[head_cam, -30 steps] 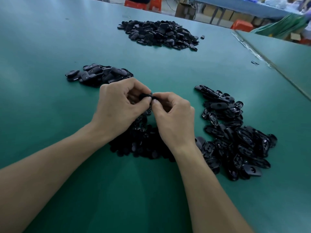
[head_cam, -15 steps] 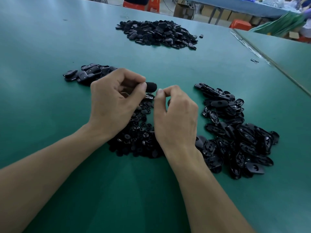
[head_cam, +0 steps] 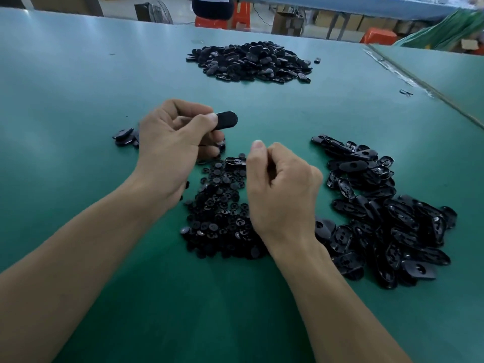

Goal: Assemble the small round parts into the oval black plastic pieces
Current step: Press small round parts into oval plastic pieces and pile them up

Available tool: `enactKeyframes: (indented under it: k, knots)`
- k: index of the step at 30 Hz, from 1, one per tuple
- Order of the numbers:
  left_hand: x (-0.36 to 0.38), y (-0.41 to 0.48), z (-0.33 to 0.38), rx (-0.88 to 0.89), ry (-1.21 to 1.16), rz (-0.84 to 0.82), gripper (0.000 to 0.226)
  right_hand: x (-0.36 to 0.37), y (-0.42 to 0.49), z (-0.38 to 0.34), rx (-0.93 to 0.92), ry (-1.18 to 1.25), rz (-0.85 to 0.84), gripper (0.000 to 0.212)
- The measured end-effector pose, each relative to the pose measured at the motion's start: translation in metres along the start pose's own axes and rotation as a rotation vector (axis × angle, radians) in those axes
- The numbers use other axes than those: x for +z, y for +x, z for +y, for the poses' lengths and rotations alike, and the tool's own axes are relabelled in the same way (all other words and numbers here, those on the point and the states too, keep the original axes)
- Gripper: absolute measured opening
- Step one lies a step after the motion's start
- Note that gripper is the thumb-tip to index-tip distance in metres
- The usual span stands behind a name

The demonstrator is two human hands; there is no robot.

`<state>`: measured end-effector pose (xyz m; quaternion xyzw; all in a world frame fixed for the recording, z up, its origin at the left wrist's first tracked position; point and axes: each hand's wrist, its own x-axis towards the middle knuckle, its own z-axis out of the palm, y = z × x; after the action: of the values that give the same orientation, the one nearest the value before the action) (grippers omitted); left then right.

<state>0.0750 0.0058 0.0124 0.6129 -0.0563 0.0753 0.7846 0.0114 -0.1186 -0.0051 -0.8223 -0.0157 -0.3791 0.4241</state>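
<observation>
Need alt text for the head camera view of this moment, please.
A person's left hand pinches one oval black piece above a green table, while the curled right hand hovers over a pile of small round parts. A heap of oval pieces lies to the right and another pile sits farther back.

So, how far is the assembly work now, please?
Done, probably: the far pile and the small pile beside the left hand. In hand: it pinches one oval piece; the right hand is curled, contents hidden. Left: many round parts and oval shells.
</observation>
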Motion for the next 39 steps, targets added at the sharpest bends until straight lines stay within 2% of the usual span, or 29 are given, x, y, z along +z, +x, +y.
enactKeyframes:
  k: [6,13,18,21,24,26,31,34,37,39]
  knots:
    - [-0.026,0.022,-0.009,-0.073,0.075,0.141,0.012,0.002,-0.001,-0.001,0.058,-0.024,-0.054,0.054]
    - [-0.030,0.027,-0.020,-0.133,-0.022,0.185,0.010,0.005,-0.004,-0.005,0.100,-0.052,-0.147,0.057]
    - [-0.031,0.029,-0.024,-0.181,-0.032,0.199,0.019,0.005,-0.004,-0.006,0.109,-0.096,-0.155,0.057]
    - [-0.030,0.025,-0.024,-0.108,0.005,0.184,0.038,0.003,-0.002,-0.006,0.123,-0.126,-0.156,0.058]
    - [-0.024,0.019,-0.022,-0.022,0.028,0.166,0.022,-0.001,0.002,-0.003,0.165,-0.180,-0.138,0.057]
    - [-0.018,0.012,-0.019,-0.050,-0.063,0.165,0.008,-0.003,0.003,-0.006,0.202,-0.237,-0.178,0.053]
    - [-0.006,0.002,-0.006,-0.366,-0.554,0.105,0.032,-0.018,0.018,-0.012,0.304,-0.439,-0.319,0.022]
    - [-0.002,-0.005,-0.003,-0.493,-0.778,0.050,0.037,-0.038,0.030,-0.005,0.407,-0.675,-0.425,0.030]
    - [0.000,-0.005,-0.002,-0.523,-0.845,0.056,0.038,-0.054,0.031,0.004,0.553,-0.879,-0.508,0.039]
    - [-0.001,-0.001,0.000,-0.418,-0.708,0.108,0.038,-0.062,0.030,0.009,0.613,-0.916,-0.530,0.040]
